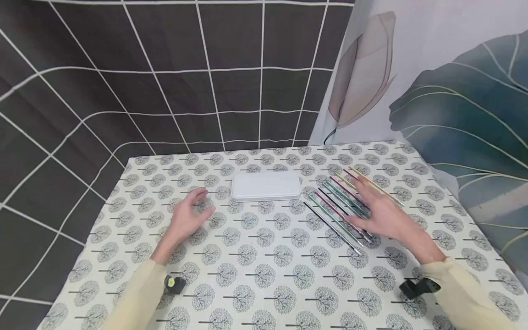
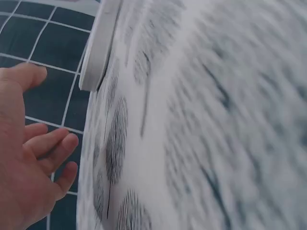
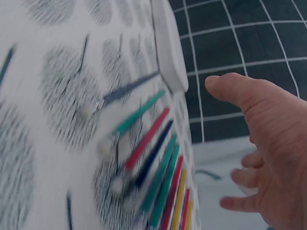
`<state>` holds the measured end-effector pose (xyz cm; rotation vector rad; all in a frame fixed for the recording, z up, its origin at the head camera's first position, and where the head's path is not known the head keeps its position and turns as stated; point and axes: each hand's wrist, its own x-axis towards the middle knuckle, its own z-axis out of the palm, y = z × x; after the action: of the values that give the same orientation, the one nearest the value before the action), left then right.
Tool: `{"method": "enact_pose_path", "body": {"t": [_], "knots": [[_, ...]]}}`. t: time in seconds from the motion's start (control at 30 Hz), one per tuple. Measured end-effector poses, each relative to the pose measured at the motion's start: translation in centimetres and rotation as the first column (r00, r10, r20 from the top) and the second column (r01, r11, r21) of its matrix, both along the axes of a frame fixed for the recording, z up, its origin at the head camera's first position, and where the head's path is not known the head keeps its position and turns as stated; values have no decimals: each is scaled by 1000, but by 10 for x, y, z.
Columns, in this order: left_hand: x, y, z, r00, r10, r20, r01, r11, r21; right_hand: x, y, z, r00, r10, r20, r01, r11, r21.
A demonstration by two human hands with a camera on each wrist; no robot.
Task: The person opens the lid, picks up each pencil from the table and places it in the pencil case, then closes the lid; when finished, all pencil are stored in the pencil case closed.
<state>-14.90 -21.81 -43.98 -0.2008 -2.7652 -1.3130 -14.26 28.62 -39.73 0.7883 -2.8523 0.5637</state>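
Note:
Several pencils in black, green, red and yellow lie side by side on the patterned tablecloth at the right, slanting, with a black pencil [image 1: 330, 224] at the near end of the row and a yellow pencil [image 1: 377, 185] at the far end. Over the row spreads my right hand [image 1: 379, 208], fingers apart and holding nothing; it hides part of several pencils. In the right wrist view a green pencil [image 3: 139, 113] shows a pale tip end. My left hand [image 1: 187, 219] hovers above the cloth, fingers relaxed, nothing in it. Between the hands sits a closed white case [image 1: 266, 185].
The tablecloth [image 1: 247, 247] carries a grey tree print. Behind the table hangs a dark curtain with white grid lines [image 1: 235, 91]. A pale curtain with large leaves [image 1: 470, 110] hangs at the right. A small black device [image 1: 418, 288] sits at my right wrist.

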Motion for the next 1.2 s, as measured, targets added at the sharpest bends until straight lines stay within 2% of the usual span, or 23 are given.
{"method": "enact_pose_path", "body": {"t": [0.23, 0.37, 0.53, 0.67, 0.77, 0.87, 1.03, 1.2], "knots": [[-22, 21, -1, 997, 55, 62, -61, 994, 95, -17, -38, -6, 997, 76, 3, -75, 991, -107], [-32, 30, -5, 998, 14, 65, -18, 999, 51, -25, -59, -12, 991, 130, 7, -127, 978, -165], [-43, 35, -11, 997, -32, 64, 31, 999, 8, -37, -81, -18, 981, 192, 13, -181, 944, -276], [-51, 37, -15, 996, -57, 73, 56, 998, 11, -48, -96, -25, 966, 249, -63, -256, 910, -325], [-57, 39, -17, 996, -72, 60, 74, 997, -25, -56, -107, -33, 945, 300, -128, -326, 876, -355], [-60, 43, -17, 995, -75, 64, 79, 995, -59, -61, -117, -39, 933, 321, -163, -360, 855, -373], [-63, 49, -17, 994, -72, 88, 80, 993, -84, -66, -133, -46, 938, 298, -177, -344, 869, -355], [-68, 50, -23, 993, -58, 101, 69, 992, -109, -69, -148, -48, 955, 259, -146, -293, 902, -317]]}}
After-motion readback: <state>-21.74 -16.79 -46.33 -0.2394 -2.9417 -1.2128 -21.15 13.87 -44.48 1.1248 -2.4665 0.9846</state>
